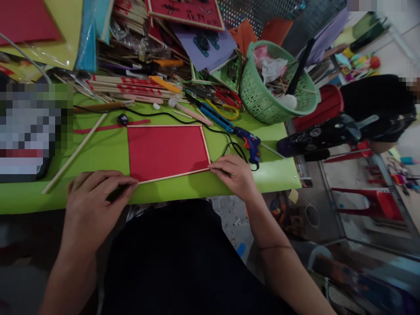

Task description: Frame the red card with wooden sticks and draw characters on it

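Fingers, left [126, 188]: mine, thumb and forefinger closed together on the left end of the lower stick [173, 176].
Fingers, right [219, 166]: mine, pinched on the right end of the same stick, by the sheet's lower right corner.
Lower stick: one, pale wood, slim, laid along the near edge of the red sheet, slightly aslant.
Red sheet [167, 148]: one, rectangular, flat on the green counter [275, 175], between and just beyond my two hands.
Upper stick [166, 126]: one, pale, along the sheet's far edge.
Side stick [205, 146]: one, pale, along the right edge, its near end by my right fingertips.
Loose stick [74, 153]: one, pale, lying slantwise left of the sheet.
Red strip [98, 128]: one, narrow, partly beneath the loose stick.
Small black object [123, 119]: one, at the sheet's far left corner; kind unclear.
Glue gun [251, 142]: one, dark blue with orange trigger, beyond my right hand.
Black cord [170, 114]: winding across behind the sheet.
Scissors [238, 99]: red-handled, behind the sheet, to its right.
Basket [259, 98]: one, green, perforated, filled with scraps, at the counter's far right.
Stick bundles [127, 87]: red-and-pale, heaped at the back.
Framed red panel [187, 13]: one, black markings, atop the rear pile.
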### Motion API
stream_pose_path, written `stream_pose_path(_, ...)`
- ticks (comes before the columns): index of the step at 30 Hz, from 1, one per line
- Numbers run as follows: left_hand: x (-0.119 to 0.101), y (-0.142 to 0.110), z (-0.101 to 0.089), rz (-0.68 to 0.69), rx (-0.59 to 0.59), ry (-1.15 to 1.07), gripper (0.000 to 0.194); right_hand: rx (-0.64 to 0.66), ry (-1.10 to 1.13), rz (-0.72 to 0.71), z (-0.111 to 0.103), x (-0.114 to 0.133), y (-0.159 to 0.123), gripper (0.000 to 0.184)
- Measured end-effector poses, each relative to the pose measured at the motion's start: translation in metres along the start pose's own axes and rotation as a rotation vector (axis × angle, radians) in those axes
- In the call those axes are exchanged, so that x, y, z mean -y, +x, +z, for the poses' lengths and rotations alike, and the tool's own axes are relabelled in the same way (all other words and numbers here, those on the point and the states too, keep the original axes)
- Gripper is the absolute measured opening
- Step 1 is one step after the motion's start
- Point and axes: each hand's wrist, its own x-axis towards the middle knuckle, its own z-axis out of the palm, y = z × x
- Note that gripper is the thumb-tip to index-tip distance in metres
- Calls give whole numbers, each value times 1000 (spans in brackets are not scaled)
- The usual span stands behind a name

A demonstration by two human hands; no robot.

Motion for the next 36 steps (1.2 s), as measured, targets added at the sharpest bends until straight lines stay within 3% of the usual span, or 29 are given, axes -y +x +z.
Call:
stream_pose_path(23, -4, 6, 0, 24, -20, 5, 3, -47, -6, 15, 11, 0, -6, 15)
stream_pose_path(36, -6, 7, -2, -20, 37, 1, 6, -65, -38, 20, 12, 7, -2, 12)
